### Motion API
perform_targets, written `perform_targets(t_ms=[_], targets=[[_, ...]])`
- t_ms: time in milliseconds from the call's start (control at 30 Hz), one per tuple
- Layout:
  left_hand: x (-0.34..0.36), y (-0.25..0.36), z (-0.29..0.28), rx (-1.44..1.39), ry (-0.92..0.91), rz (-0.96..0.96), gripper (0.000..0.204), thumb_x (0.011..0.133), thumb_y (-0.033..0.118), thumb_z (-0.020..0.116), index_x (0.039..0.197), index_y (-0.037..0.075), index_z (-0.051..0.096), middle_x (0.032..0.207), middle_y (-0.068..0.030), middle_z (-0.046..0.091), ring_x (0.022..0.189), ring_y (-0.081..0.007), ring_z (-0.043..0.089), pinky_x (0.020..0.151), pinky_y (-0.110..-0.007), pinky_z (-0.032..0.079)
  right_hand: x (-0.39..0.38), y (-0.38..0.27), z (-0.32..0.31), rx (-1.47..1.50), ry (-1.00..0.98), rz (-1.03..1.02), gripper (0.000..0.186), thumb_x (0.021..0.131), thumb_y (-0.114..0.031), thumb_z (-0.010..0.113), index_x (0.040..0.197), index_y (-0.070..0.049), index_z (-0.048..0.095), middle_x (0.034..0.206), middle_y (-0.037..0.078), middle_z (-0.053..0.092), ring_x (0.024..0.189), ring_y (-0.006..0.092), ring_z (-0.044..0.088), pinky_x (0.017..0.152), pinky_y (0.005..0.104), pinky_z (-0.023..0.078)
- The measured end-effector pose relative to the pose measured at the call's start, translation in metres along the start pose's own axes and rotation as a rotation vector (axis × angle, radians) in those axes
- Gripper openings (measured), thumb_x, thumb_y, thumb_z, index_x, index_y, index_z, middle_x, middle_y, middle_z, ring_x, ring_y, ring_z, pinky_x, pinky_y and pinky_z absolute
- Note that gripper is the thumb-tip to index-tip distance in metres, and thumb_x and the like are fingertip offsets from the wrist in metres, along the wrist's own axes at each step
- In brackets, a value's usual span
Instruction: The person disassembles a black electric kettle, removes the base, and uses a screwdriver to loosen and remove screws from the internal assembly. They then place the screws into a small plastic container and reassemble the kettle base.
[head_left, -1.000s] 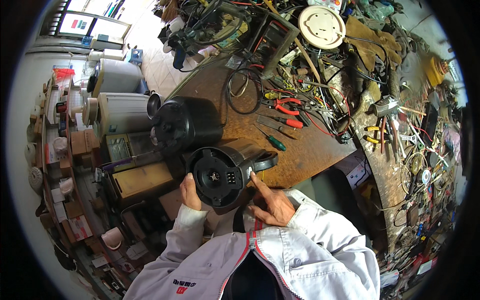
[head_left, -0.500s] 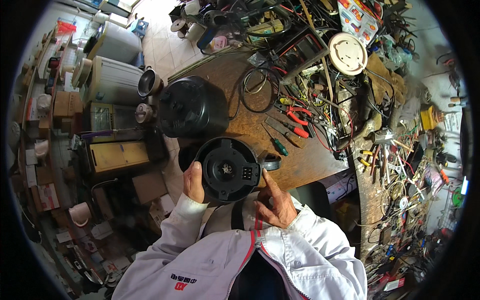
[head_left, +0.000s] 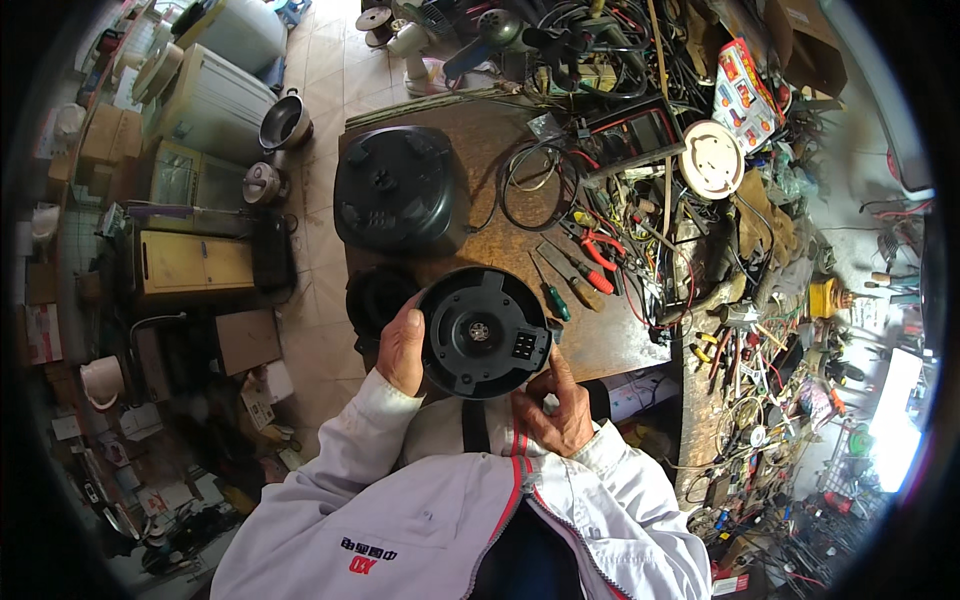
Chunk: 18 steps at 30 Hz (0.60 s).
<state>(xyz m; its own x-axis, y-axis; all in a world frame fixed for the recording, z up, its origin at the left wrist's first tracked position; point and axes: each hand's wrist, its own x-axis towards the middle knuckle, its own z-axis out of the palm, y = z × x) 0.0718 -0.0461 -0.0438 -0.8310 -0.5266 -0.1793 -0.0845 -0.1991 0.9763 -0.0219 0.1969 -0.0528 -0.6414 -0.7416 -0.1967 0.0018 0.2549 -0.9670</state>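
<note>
A round black appliance part (head_left: pixel 465 378), shaped like a shallow bowl, is held above my lap beside the bench's front edge. Inside it I see a metal-looking hub and a small square grid of holes near the right rim. My left hand (head_left: pixel 402 352) grips its left rim, thumb on top and fingers hidden below. My right hand (head_left: pixel 562 415) is at the lower right rim, its index finger extended along the edge and its other fingers curled. Farther off, a large black appliance housing (head_left: pixel 395 190) lies on the bench. Another dark round piece (head_left: pixel 380 300) is left of the held part.
On the wooden bench (head_left: pixel 490 125) lie a green-handled screwdriver (head_left: pixel 556 302), red-handled pliers (head_left: pixel 603 247), a file and a coiled black cable (head_left: pixel 508 190). Wires, tools and a round cream plate (head_left: pixel 712 160) crowd the right side. Pots (head_left: pixel 286 122) and cabinets stand at left.
The round part and both hands have shifted slightly right in the picture, and the part shows more face-on. My view has swung a little; both hands keep their places at the rim.
</note>
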Motion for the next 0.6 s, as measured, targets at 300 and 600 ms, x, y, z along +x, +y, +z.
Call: perform_targets(t_ms=[300, 600], targets=[[0.002, -0.017, -0.004, -0.004, 0.031, 0.049, 0.068, 0.109, 0.051, 0.045, 0.142, -0.007, 0.054, 0.134, -0.0151, 0.064, 0.125, -0.022, 0.058, 0.109, -0.034, 0.042, 0.008, -0.022, 0.002, -0.014, 0.015, 0.143, 0.086, 0.084, -0.002, 0.071, 0.16, -0.003, 0.032, 0.082, 0.014, 0.074, 0.077, 0.0218, 0.075, 0.074, 0.0332, 0.057], [0.0, -0.037, -0.009, 0.062, 0.072, 0.062, 0.068, 0.108, 0.052, 0.045, 0.142, -0.007, 0.054, 0.134, -0.0199, 0.063, 0.127, -0.0285, 0.057, 0.111, -0.038, 0.04, 0.01, -0.02, 0.006, -0.029, 0.04, 0.175, 0.068, 0.09, -0.004, 0.069, 0.151, 0.001, 0.039, 0.099, 0.015, 0.076, 0.087, 0.0229, 0.075, 0.081, 0.034, 0.057]])
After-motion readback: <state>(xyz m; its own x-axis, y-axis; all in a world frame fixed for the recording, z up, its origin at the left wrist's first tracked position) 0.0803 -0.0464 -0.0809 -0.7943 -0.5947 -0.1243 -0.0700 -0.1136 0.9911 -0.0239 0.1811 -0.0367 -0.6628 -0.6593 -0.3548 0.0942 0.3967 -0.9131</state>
